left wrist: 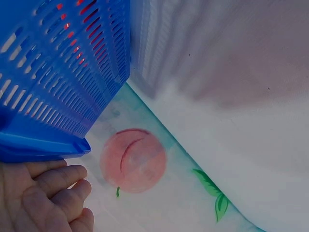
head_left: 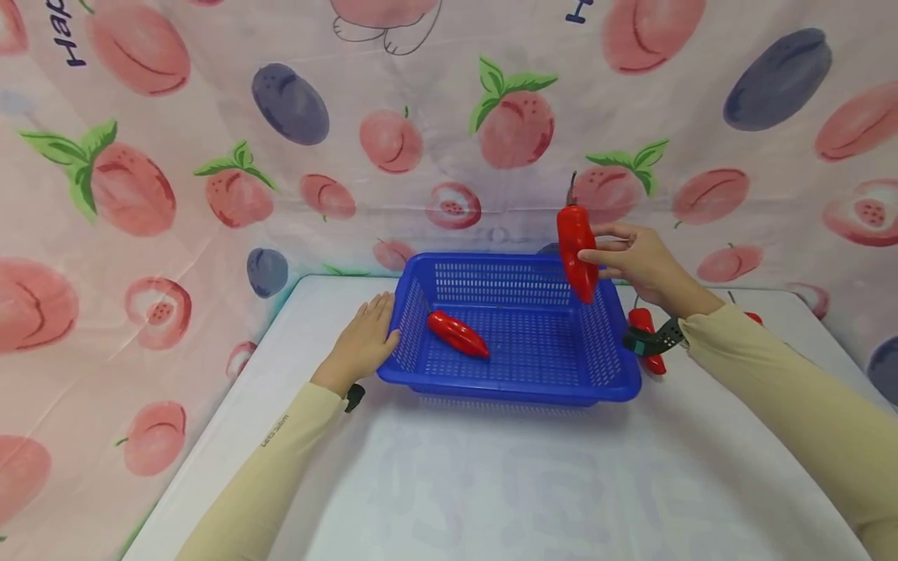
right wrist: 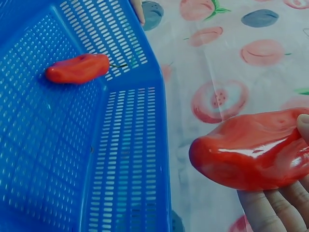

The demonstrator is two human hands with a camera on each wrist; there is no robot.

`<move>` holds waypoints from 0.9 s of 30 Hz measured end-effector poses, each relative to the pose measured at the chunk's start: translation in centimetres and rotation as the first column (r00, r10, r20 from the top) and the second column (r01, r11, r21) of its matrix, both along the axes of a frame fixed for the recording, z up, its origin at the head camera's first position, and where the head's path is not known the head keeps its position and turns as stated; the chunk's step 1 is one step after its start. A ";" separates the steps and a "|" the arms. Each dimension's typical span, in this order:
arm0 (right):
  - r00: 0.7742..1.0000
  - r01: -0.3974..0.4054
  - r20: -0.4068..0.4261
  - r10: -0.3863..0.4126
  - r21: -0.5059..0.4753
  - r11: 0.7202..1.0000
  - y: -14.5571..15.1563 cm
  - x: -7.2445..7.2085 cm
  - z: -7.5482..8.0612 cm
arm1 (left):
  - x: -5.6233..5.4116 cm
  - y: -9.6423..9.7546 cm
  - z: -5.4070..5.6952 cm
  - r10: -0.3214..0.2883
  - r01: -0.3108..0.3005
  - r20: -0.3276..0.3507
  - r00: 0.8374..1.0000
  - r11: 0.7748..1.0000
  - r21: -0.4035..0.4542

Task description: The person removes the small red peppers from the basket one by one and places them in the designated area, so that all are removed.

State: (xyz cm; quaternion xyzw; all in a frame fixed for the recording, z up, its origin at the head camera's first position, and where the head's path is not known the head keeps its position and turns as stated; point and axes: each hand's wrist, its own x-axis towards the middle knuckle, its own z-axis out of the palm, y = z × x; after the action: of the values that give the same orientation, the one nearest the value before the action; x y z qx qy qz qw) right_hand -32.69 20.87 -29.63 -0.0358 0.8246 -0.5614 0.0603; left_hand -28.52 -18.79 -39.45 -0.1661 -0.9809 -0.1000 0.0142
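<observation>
My right hand (head_left: 641,261) pinches a red chili pepper (head_left: 577,253) between thumb and fingers, its stem pointing up. The pepper hangs above the back right corner of a blue plastic basket (head_left: 505,385). In the right wrist view the held pepper (right wrist: 251,150) appears beyond the basket's rim. Straight fingers of my left hand (head_left: 361,339) rest against the basket's left rim; the left wrist view shows those fingers (left wrist: 60,186) just under the rim. Another red pepper (head_left: 458,334) lies inside the basket at its left.
On the white table (head_left: 491,483), a red pepper (head_left: 647,340) lies right of the basket, partly behind my wrist strap. Farther right, another red piece (head_left: 754,318) peeks out behind my sleeve. A fruit-patterned cloth (head_left: 449,156) hangs at the back.
</observation>
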 end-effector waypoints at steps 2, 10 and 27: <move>1.000 0.007 0.000 -0.007 0.007 1.000 0.5 0.2 -0.1 | 0.0 0.0 0.0 0.003 -0.003 0.003 1.000 1.000 0.000; 0.999 0.045 0.001 -0.045 -0.022 0.999 2.8 0.7 -0.4 | 0.1 0.0 0.0 0.015 -0.015 0.016 1.000 1.000 0.000; 0.989 0.131 0.063 -0.134 0.045 0.990 7.1 1.4 -1.5 | 0.0 0.1 -0.1 0.013 -0.013 0.023 1.000 1.000 0.017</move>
State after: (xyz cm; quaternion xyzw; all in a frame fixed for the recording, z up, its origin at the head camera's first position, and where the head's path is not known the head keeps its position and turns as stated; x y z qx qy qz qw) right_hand -31.32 27.93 -31.16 0.0389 0.8340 -0.5481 0.0505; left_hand -28.56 -18.72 -39.60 -0.1583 -0.9812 -0.1099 0.0051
